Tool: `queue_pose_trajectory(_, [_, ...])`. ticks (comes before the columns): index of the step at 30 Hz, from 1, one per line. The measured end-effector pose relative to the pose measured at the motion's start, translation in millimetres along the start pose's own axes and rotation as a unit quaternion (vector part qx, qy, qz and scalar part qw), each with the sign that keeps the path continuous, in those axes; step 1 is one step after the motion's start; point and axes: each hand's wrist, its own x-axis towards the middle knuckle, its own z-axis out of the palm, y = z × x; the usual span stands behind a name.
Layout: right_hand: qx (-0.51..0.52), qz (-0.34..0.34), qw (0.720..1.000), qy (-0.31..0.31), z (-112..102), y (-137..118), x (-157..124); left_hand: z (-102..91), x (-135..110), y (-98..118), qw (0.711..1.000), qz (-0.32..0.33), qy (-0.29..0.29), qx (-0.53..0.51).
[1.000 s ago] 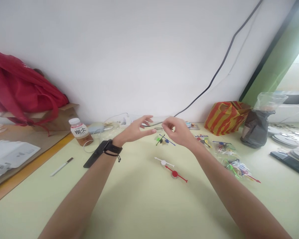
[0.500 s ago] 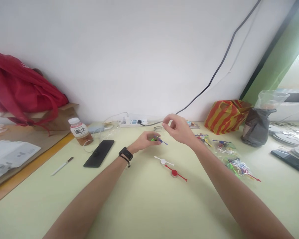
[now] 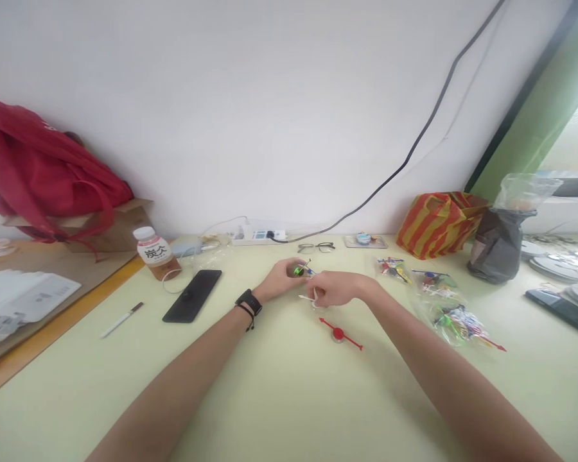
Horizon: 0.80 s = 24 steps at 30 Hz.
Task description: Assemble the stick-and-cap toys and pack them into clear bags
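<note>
My left hand, with a black band on its wrist, rests on the pale green table and is closed round a small bundle of green, blue and black plastic pointers. My right hand lies just to its right, fingers curled over the white pointer, whose tip sticks out to the left. A red pointer with a round hub lies free on the table just below the right hand.
A black phone, a white pen and a drink bottle lie left. Glasses and a power strip sit by the wall. Clear bags of coloured pointers and a striped bag are right.
My left hand came down from the air onto the coloured pointers and closed on them. My right hand dropped from above onto the white pointer.
</note>
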Motion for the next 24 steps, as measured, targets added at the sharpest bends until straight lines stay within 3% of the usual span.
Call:
queue_pose_trajectory(7, [0.069,-0.066,0.983,0.157,-37.8,-2.3,-39.2,13.5,-0.5,-3.4,0.999,0.024,0.02,-0.013])
queue_pose_trajectory(13, [0.191,-0.028,0.917,0.35,-56.0,-6.0,-63.2,19.0,-2.3,-2.7,0.999,0.031,0.026,-0.006])
queue_pose_trajectory(16, [0.196,-0.009,0.904,0.379,-57.3,-3.1,-59.8,19.5,-4.5,0.1,0.999,0.029,0.024,0.002])
queue_pose_trajectory(24, [0.197,-0.021,0.903,0.381,-56.1,-2.1,-56.1,23.9,-6.9,11.2,1.0,0.017,0.013,0.006])
